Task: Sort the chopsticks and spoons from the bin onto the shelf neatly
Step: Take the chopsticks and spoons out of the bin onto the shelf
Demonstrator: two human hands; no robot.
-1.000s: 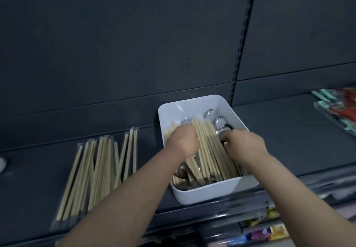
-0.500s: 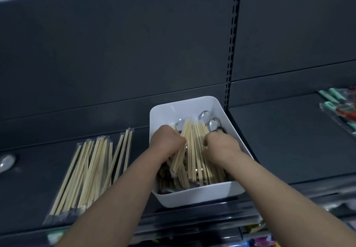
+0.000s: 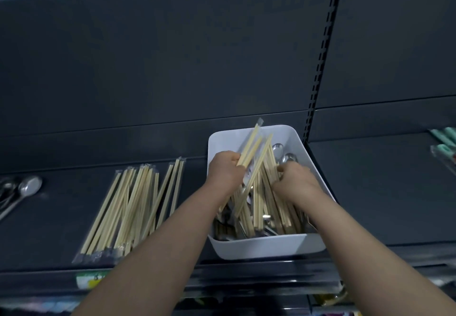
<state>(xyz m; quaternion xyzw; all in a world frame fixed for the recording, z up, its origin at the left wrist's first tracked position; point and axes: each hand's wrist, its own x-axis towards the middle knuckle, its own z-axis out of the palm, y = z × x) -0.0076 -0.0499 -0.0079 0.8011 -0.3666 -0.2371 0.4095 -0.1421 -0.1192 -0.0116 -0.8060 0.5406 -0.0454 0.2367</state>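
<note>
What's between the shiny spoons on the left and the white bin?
In the head view, wrapped chopsticks lie on the shelf between the spoons and the bin.

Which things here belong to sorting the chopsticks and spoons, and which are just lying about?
Job: white bin; wrapped chopsticks gripped by the left hand; loose chopsticks in the bin, right hand among them; bin spoons; chopstick row and sorted spoons on the shelf.
Lying about: teal-handled packs at far right; blurred goods below the shelf.
</note>
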